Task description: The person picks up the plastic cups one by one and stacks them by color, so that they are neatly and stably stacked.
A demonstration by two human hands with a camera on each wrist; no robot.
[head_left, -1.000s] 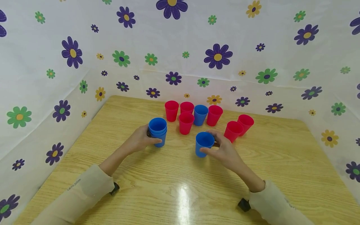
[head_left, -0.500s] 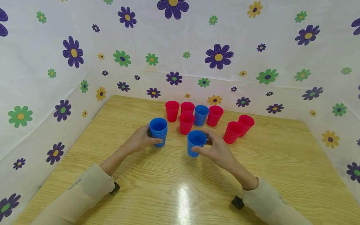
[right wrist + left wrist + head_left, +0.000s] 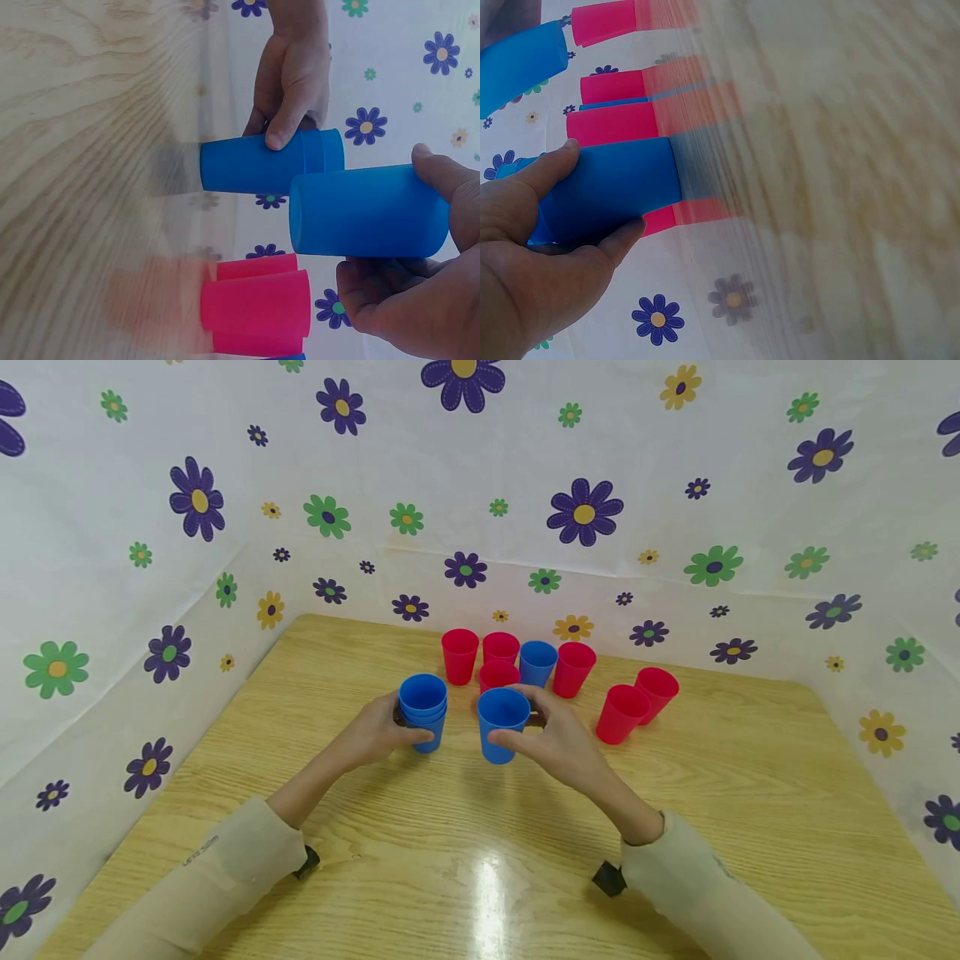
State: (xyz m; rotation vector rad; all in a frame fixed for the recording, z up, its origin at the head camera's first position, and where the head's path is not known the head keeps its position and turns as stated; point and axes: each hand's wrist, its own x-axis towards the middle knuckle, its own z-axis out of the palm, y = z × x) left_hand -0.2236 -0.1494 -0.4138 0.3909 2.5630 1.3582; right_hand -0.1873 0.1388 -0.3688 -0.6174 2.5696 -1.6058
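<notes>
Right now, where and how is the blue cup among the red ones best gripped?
Probably grip the blue cup by its rim, from above on the near side, thumb outside, fingertips inside. It stands upright, mouth up and widest at the top, while red cups close on its left and right seem to leave little room around its body.
</notes>
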